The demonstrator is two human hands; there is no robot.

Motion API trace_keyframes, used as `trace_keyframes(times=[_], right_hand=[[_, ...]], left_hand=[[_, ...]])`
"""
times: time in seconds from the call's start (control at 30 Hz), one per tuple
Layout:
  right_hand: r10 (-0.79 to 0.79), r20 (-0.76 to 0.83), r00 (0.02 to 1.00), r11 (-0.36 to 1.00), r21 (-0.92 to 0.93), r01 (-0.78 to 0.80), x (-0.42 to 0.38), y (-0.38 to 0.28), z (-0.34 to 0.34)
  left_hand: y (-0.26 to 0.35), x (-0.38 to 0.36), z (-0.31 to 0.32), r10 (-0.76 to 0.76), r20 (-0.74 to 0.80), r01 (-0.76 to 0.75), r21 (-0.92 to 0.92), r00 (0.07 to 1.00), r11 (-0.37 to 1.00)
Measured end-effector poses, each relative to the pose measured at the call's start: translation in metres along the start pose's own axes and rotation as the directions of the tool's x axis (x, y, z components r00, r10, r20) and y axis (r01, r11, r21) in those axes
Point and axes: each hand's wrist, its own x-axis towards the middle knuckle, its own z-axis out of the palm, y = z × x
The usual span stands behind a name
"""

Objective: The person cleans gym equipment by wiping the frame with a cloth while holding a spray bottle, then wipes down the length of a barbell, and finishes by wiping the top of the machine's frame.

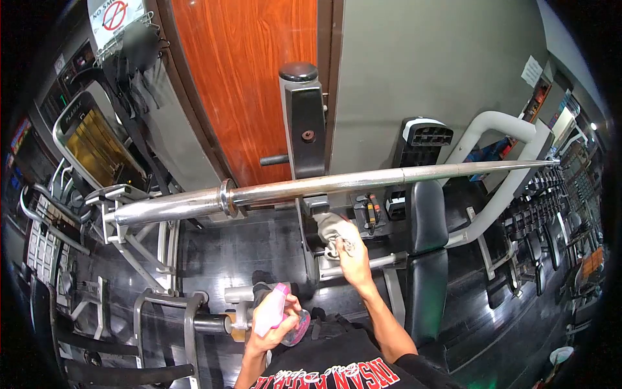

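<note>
My left hand (275, 319) is closed around a spray bottle (280, 299) with a pink top, held low in front of my shirt. Part of its clear body shows below the fingers. My right hand (353, 258) grips a crumpled greyish cloth (334, 232), which lies against the lower part of a dark upright machine post (306, 129). A long shiny barbell (311, 188) spans the view above both hands. Its thick sleeve and collar are at the left, and its shaft runs off to the right. Neither hand touches the barbell.
A black padded bench (427, 285) stands right of my right arm, with a thick white machine frame (476, 214) beyond it. Metal frames (165, 311) stand at the left. A wooden door (253, 84) is behind the post. Dumbbell racks (534, 207) line the far right.
</note>
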Motion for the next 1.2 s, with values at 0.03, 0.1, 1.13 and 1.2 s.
trace_keyframes(times=[0.03,0.1,1.13,1.2], right_hand=[[-0.003,-0.005,1.0,1.0,-0.001,0.003,0.003,-0.005,0.002],[-0.283,0.007,0.959,0.929,-0.248,0.276,0.003,-0.019,0.012],[-0.581,0.084,0.809,0.542,-0.703,0.462,0.008,-0.005,0.049],[-0.586,0.108,0.803,0.512,-0.719,0.471,0.01,-0.001,0.048]], left_hand=[[-0.001,0.0,-0.001,0.001,0.006,-0.001,-0.001,1.0,1.0],[-0.003,-0.004,-0.003,-0.015,-0.026,0.014,-0.037,1.0,0.999],[-0.01,-0.002,-0.009,0.008,0.001,-0.008,0.161,1.0,0.987],[-0.008,-0.003,-0.006,0.007,-0.013,-0.005,0.127,1.0,0.992]])
